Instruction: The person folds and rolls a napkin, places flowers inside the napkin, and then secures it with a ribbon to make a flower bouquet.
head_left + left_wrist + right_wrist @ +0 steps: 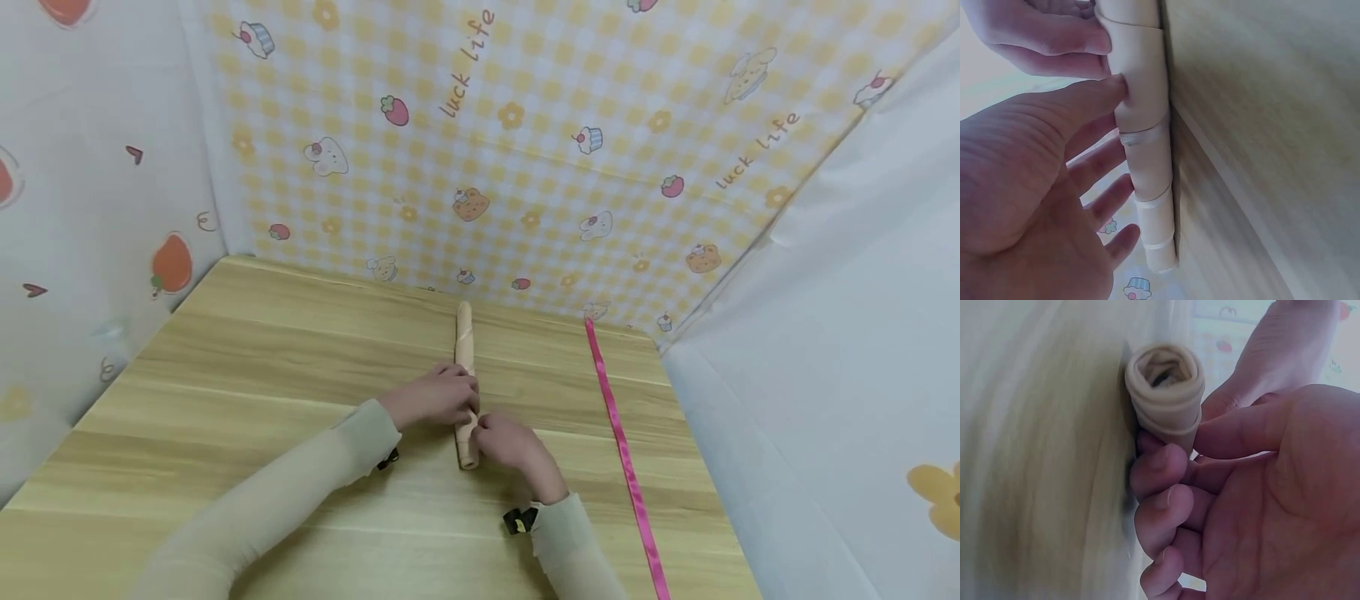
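A long beige roll of wound sheet material (465, 337) lies lengthwise on the wooden table, its overlapping edges running in slanted bands. My left hand (444, 393) reaches over its middle. In the left wrist view, the thumb presses one side while the other fingers spread along the roll (1142, 72), some tips hidden behind it. Near the closer end, my right hand (513, 442) pinches the roll from the right side. The right wrist view shows that end's hollow, layered opening, with thumb and curled fingers around the roll (1169, 415).
A pink ribbon (621, 442) stretches along the right side of the wooden tabletop (262, 350). A yellow checked cloth (525, 167) with printed figures hangs at the back. White sheets stand at left (90, 208) and right (810, 350).
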`<state>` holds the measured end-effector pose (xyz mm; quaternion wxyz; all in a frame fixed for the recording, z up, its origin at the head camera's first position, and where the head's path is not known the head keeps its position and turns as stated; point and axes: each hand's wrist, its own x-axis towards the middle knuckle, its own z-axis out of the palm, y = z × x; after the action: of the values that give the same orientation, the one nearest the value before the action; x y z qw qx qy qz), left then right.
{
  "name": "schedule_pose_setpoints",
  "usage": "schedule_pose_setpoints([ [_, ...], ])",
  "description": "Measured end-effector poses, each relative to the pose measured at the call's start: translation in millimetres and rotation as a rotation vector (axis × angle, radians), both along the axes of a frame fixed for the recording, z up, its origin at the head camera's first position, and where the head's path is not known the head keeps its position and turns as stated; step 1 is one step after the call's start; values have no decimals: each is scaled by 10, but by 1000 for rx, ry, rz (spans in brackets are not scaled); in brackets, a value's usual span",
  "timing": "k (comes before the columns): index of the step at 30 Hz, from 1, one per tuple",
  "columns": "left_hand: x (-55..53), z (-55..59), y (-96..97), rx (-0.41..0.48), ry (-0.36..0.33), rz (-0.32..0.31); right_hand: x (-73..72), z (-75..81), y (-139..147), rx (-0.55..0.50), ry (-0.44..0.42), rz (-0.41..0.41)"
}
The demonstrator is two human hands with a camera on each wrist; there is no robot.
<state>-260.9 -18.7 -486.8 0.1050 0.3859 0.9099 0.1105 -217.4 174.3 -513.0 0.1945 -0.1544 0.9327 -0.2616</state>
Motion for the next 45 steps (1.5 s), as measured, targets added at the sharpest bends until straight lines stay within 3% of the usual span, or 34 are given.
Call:
schedule_pose_setpoints([
  [3, 34, 43, -24, -20, -28, -7, 122, 149, -101, -6, -40, -13],
  [6, 50, 58, -33, -38, -43, -4, 177, 202, -155, 32, -37, -19],
  [11, 19, 48, -27, -29, -65, 11, 162, 150, -111, 47, 4, 2],
  [16, -33, 61, -12, 7, -94, 14, 186, 191, -71, 10, -59, -74],
  [23, -109, 130, 130, 89, -161, -37, 172, 204, 202, -74, -47, -141],
  [32, -243, 338, 599, 52, -39, -123, 219, 344, 639, -130, 15, -358],
  [38, -312, 426, 1156, 20, 28, -167, 288, 359, 1059, -134, 82, -488],
  [41, -287, 453, 1495, 5, 52, -192, 367, 378, 1265, -147, 91, -529],
  [45, -156, 466, 1882, 5, 46, -208, 491, 359, 1521, -119, 99, -563],
])
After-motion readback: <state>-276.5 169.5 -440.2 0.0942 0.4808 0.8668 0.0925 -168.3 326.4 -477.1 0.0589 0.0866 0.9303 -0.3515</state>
